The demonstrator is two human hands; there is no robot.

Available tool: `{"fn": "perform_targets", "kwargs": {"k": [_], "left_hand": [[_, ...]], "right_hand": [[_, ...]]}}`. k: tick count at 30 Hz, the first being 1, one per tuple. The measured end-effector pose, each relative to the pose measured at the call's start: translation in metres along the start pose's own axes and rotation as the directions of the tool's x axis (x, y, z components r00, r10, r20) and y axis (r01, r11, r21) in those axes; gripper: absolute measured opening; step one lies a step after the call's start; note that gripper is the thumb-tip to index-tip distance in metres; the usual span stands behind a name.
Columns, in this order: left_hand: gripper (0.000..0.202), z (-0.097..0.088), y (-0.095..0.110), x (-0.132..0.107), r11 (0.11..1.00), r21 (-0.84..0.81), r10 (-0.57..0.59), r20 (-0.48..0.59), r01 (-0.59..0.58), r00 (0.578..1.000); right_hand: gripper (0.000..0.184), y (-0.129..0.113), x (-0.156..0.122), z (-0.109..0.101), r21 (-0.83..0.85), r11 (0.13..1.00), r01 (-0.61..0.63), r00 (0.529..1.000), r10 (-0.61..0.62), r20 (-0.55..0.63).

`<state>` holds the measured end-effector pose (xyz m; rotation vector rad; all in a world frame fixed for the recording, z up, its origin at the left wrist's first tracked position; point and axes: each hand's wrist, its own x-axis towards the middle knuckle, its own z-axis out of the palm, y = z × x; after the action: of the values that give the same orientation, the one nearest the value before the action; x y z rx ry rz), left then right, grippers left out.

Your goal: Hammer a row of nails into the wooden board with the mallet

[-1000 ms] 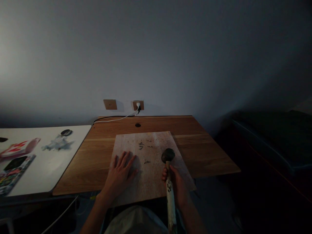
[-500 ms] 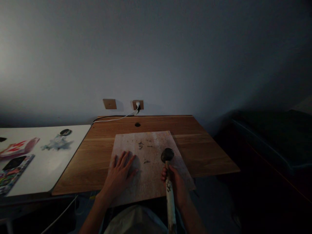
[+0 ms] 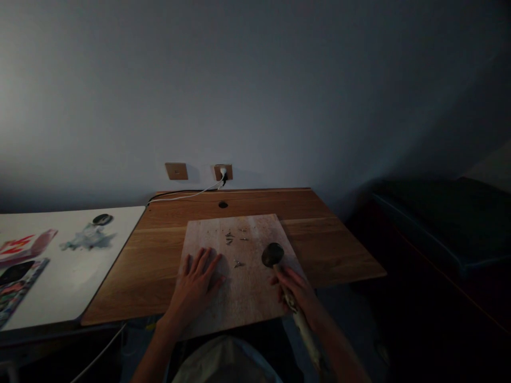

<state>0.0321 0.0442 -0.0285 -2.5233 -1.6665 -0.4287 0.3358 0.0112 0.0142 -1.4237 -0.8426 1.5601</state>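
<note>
My left hand [image 3: 199, 279] lies flat on the pale wooden board [image 3: 255, 298], fingers spread, holding nothing. At the board's right side my right hand [image 3: 295, 290] is wrapped round the worn wooden handle of a hammer [image 3: 273, 255]. Its dark, rounded head is over the board's right part; whether it touches the wood I cannot tell. The handle slants down to the lower right, under my forearm. Between the hands sits a little cluster of small metal pieces [image 3: 238, 263], perhaps screws or nails. Several more metal pieces [image 3: 229, 234] are scattered farther back on the board.
The board rests on a brown wooden table [image 3: 327, 229] against a wall. Cables [image 3: 191, 196] run along its back edge to a wall socket [image 3: 223, 172]. On the left, a white table [image 3: 59, 287] bears a crumpled plastic bag [image 3: 90, 236], a dark round object [image 3: 102, 219] and a red-and-white packet [image 3: 27, 246].
The hammer's handle has swung its lower end to the right, and my right hand has shifted right with it. My left hand stays put on the board. The view has turned slightly.
</note>
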Motion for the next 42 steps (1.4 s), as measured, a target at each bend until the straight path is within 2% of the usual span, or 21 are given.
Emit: {"fn": "perform_targets", "kwargs": {"k": [2,5,8,16,22,29,31,36,42], "left_hand": [[0.058,0.001,0.0,0.0,1.0,-0.003,0.004,-0.003,-0.004,1.0],[0.058,0.003,0.0,0.0,1.0,-0.014,-0.001,-0.01,0.001,1.0],[0.058,0.004,0.0,0.0,1.0,-0.021,-0.012,-0.014,0.012,1.0],[0.057,0.004,0.0,0.001,1.0,-0.018,-0.009,-0.02,0.008,1.0],[0.057,0.002,0.001,0.001,1.0,-0.023,-0.01,-0.011,0.01,1.0],[0.057,0.001,0.0,0.001,0.999,-0.035,-0.013,-0.006,0.013,1.0],[0.057,0.004,0.001,0.0,0.999,-0.033,-0.013,-0.007,0.013,1.0],[0.049,0.008,0.011,0.004,0.998,-0.054,0.016,-0.053,-0.018,0.998],[0.032,-0.009,0.032,0.037,0.984,-0.157,0.077,-0.056,-0.085,0.995]], "right_hand": [[0.044,-0.003,0.003,-0.009,-0.185,0.979,0.091,0.995,-0.095,-0.013],[0.033,-0.009,0.009,-0.018,-0.463,0.852,0.245,0.962,-0.273,0.008],[0.026,-0.011,0.015,-0.021,-0.619,0.733,0.281,0.943,-0.331,0.036],[0.03,-0.004,0.024,-0.018,-0.763,0.577,0.292,0.916,-0.398,0.05],[0.028,-0.006,0.026,-0.018,-0.755,0.576,0.314,0.916,-0.394,0.08],[0.023,-0.007,0.028,-0.014,-0.799,0.522,0.298,0.915,-0.395,0.084],[0.026,-0.006,0.029,-0.012,-0.848,0.45,0.28,0.92,-0.378,0.104],[0.037,-0.005,0.026,-0.009,-0.956,0.175,0.234,0.928,-0.334,0.165],[0.035,-0.007,0.021,-0.004,-0.979,0.018,0.203,0.92,-0.347,0.184]]}}
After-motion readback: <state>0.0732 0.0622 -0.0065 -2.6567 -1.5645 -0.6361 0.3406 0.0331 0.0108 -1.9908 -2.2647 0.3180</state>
